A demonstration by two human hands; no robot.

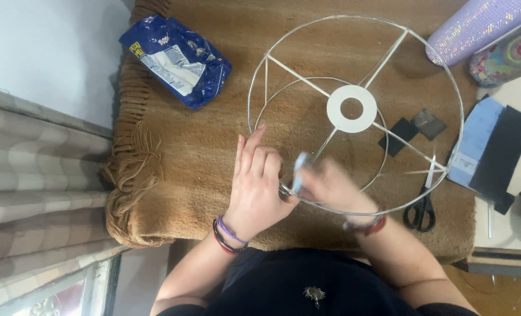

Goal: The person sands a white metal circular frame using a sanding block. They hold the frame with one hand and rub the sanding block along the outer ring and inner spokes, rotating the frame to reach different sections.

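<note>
Two hands meet at the near rim of a round wire lampshade frame [354,111], which lies flat on a bench under a brown fringed blanket [172,158]. The left hand [254,187] rests on the rim with its fingers extended and close together, steadying the wire. The right hand [330,187] is blurred with motion; it seems to pinch a strip of pale tape or ribbon [300,169] against the same wire, though the grip cannot be told for sure. The step in hand looks like wrapping the rim. Any further turn would call for a taut strip and a firmly held frame. Just outside the frame's right edge lie black-handled scissors [421,208]; beyond its far left edge, a blue foil packet [175,61].
</note>
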